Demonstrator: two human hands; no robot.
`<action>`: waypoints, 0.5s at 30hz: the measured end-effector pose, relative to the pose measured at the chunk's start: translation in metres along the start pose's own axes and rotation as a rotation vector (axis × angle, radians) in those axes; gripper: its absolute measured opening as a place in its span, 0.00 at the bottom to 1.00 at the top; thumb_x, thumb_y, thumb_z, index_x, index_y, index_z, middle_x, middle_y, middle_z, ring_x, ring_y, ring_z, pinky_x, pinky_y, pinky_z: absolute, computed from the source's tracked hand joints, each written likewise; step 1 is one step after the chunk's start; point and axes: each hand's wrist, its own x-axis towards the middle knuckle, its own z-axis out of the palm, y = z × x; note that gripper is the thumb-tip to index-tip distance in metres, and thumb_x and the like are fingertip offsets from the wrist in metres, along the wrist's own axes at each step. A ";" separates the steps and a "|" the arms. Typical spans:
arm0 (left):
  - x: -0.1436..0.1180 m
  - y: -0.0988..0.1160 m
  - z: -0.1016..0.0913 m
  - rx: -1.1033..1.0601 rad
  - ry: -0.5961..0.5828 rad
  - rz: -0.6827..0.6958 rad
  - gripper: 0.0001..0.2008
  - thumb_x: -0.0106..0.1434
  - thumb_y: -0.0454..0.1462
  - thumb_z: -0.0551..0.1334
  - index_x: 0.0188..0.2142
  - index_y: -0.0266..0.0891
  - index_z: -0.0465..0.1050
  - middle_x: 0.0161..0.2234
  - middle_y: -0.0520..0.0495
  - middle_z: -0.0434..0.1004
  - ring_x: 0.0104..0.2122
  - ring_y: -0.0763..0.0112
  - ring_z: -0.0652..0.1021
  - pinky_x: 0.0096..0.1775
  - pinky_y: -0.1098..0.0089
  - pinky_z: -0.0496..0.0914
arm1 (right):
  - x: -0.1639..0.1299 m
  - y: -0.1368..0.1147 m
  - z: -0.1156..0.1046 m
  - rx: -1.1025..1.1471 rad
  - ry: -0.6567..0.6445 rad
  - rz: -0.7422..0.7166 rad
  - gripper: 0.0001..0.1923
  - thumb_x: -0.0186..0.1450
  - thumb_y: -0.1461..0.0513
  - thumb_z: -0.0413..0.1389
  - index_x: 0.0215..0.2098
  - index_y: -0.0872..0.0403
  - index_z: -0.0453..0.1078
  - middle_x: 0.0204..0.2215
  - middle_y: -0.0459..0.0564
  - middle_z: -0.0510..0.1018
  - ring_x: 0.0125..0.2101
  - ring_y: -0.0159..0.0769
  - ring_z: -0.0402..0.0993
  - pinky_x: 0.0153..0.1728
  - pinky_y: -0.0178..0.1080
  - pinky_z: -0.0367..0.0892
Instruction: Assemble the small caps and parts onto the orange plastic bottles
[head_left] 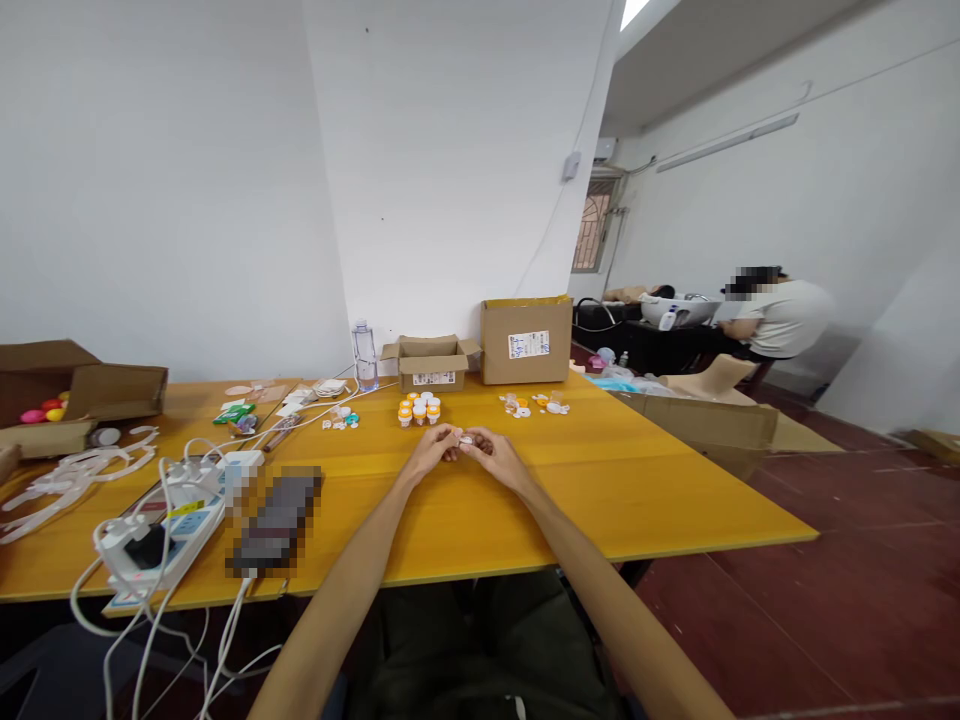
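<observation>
My left hand (433, 447) and my right hand (491, 451) meet over the middle of the yellow table (600, 480). Together they pinch a small whitish piece (466, 439) between their fingertips; it is too small to tell what it is. Just beyond the hands stands a cluster of small orange-and-white capped vials (419, 408). More loose orange and white parts (534, 404) lie to the right of them, and a few small white and teal bits (341, 419) to the left.
Two cardboard boxes (429, 362) (526, 340) and a clear bottle (364, 355) stand at the table's far edge. Power strips (161, 535) with white cables lie at the left, beside another open box (67, 395). A person (776, 315) sits at the back right.
</observation>
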 end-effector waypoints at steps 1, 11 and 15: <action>0.000 0.000 0.000 0.000 0.001 -0.002 0.23 0.54 0.56 0.67 0.31 0.38 0.74 0.21 0.54 0.72 0.21 0.75 0.72 0.27 0.73 0.65 | 0.000 0.002 0.000 0.006 0.007 0.013 0.17 0.59 0.49 0.61 0.40 0.51 0.73 0.30 0.47 0.80 0.30 0.38 0.75 0.34 0.39 0.70; 0.001 -0.003 -0.001 0.001 -0.010 -0.012 0.22 0.55 0.56 0.67 0.31 0.38 0.74 0.20 0.54 0.71 0.22 0.74 0.73 0.27 0.73 0.65 | 0.000 0.000 -0.002 0.003 0.010 0.002 0.15 0.61 0.48 0.58 0.35 0.51 0.71 0.27 0.45 0.77 0.28 0.36 0.73 0.32 0.37 0.69; 0.000 -0.001 -0.001 -0.007 -0.014 0.001 0.22 0.55 0.56 0.67 0.30 0.38 0.74 0.20 0.54 0.71 0.21 0.74 0.72 0.27 0.73 0.65 | 0.000 -0.002 -0.003 -0.027 0.017 0.001 0.14 0.61 0.49 0.58 0.35 0.51 0.72 0.25 0.44 0.76 0.27 0.36 0.71 0.30 0.37 0.67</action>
